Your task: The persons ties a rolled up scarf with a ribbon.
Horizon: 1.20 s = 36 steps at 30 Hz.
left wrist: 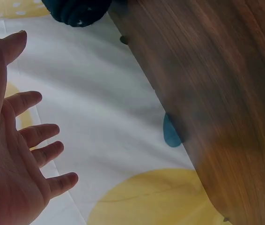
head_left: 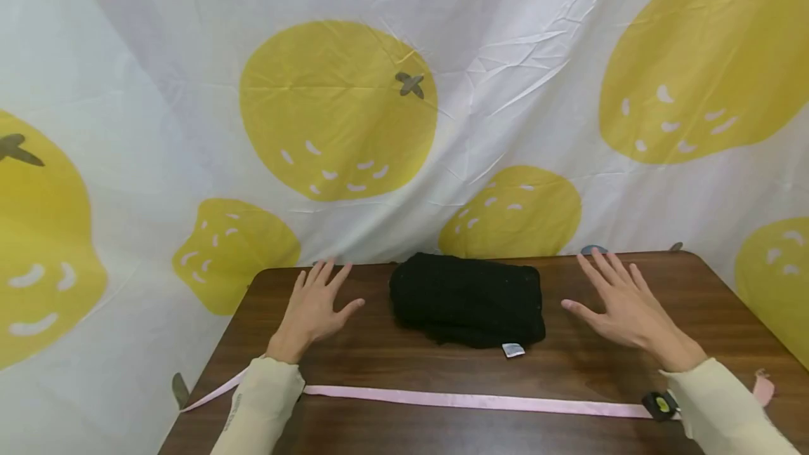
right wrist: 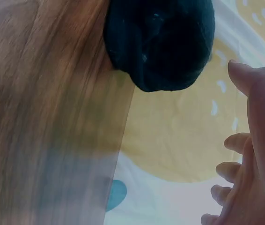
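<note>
step: likely pre-grasp | left hand point(head_left: 314, 307) and right hand point(head_left: 624, 309): fingers spread wide, empty, either side of oblong black fabric bundle point(head_left: 468, 300) | bundle: far side of dark-brown wood-grain tabletop point(head_left: 392, 434), untouched | next: probably calls for both hands moving inward

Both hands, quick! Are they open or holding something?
Left hand: open, holding nothing.
Right hand: open, holding nothing.

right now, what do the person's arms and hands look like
The left hand and right hand are both bare, without gloves. Long, pale cream sleeves cover the forearms: the left sleeve carries small dark lettering along its side, while the right sleeve shows no visible lettering.
</note>
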Each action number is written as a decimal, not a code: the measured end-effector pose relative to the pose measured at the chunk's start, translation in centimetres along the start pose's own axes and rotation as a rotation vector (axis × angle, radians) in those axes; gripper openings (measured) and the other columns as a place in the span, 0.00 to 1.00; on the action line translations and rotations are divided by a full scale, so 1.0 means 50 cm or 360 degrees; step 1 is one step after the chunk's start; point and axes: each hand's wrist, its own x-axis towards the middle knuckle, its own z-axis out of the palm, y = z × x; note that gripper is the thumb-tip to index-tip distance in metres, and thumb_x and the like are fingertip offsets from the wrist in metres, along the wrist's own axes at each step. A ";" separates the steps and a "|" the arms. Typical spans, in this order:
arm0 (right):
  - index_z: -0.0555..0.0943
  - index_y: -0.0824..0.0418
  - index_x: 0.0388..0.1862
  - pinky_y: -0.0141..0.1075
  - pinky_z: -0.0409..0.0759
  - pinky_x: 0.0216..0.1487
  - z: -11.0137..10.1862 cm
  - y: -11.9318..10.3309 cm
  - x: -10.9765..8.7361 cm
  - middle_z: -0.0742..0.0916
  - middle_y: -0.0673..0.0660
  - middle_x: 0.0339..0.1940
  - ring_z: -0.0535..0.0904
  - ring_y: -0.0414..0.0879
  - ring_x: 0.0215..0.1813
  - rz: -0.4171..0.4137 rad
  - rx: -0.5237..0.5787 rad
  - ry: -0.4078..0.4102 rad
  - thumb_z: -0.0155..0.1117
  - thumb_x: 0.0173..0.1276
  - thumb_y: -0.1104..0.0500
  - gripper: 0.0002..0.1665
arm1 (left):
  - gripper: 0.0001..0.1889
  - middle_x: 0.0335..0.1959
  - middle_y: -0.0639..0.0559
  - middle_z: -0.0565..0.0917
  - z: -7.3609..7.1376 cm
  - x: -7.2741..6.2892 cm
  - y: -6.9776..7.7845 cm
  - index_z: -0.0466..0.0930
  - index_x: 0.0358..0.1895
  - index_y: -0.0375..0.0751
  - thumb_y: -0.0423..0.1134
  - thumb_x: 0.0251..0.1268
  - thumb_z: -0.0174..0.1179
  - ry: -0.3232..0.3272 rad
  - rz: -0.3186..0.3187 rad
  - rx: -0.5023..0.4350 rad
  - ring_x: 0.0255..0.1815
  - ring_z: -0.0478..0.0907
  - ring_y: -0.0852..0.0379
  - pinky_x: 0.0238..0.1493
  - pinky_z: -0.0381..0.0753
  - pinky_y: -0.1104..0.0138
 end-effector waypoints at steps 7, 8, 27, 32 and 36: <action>0.53 0.63 0.80 0.62 0.33 0.76 0.000 -0.021 0.008 0.57 0.71 0.78 0.46 0.67 0.79 -0.0025 0.0004 -0.0016 0.60 0.68 0.35 0.53 | 0.41 0.77 0.37 0.58 0.005 0.013 0.014 0.61 0.76 0.47 0.65 0.66 0.56 0.0002 0.0040 -0.0006 0.78 0.52 0.38 0.74 0.49 0.40; 0.53 0.63 0.80 0.62 0.33 0.76 0.000 -0.024 0.010 0.57 0.71 0.78 0.46 0.67 0.79 -0.0028 0.0008 -0.0023 0.60 0.68 0.35 0.53 | 0.41 0.77 0.37 0.58 0.006 0.014 0.017 0.61 0.76 0.47 0.65 0.66 0.56 -0.0001 0.0046 -0.0009 0.78 0.52 0.39 0.74 0.49 0.40; 0.54 0.61 0.80 0.62 0.35 0.76 0.017 -0.068 0.035 0.57 0.69 0.79 0.47 0.67 0.79 -0.0068 0.0043 -0.0094 0.60 0.66 0.32 0.55 | 0.41 0.76 0.39 0.60 0.028 0.038 0.072 0.59 0.77 0.52 0.66 0.65 0.56 -0.0049 0.0162 -0.0029 0.78 0.53 0.40 0.74 0.49 0.41; 0.55 0.60 0.80 0.62 0.36 0.76 0.022 -0.075 0.041 0.57 0.69 0.79 0.46 0.67 0.79 -0.0072 0.0043 -0.0119 0.61 0.66 0.31 0.55 | 0.41 0.76 0.39 0.61 0.036 0.042 0.082 0.60 0.77 0.51 0.66 0.64 0.57 -0.0039 0.0206 -0.0040 0.78 0.54 0.41 0.74 0.50 0.40; 0.55 0.60 0.80 0.63 0.39 0.75 0.029 -0.082 0.045 0.57 0.68 0.79 0.47 0.67 0.79 -0.0086 0.0036 -0.0126 0.61 0.65 0.31 0.55 | 0.41 0.76 0.39 0.61 0.044 0.046 0.091 0.59 0.77 0.51 0.65 0.65 0.57 -0.0059 0.0235 -0.0032 0.78 0.54 0.40 0.73 0.51 0.40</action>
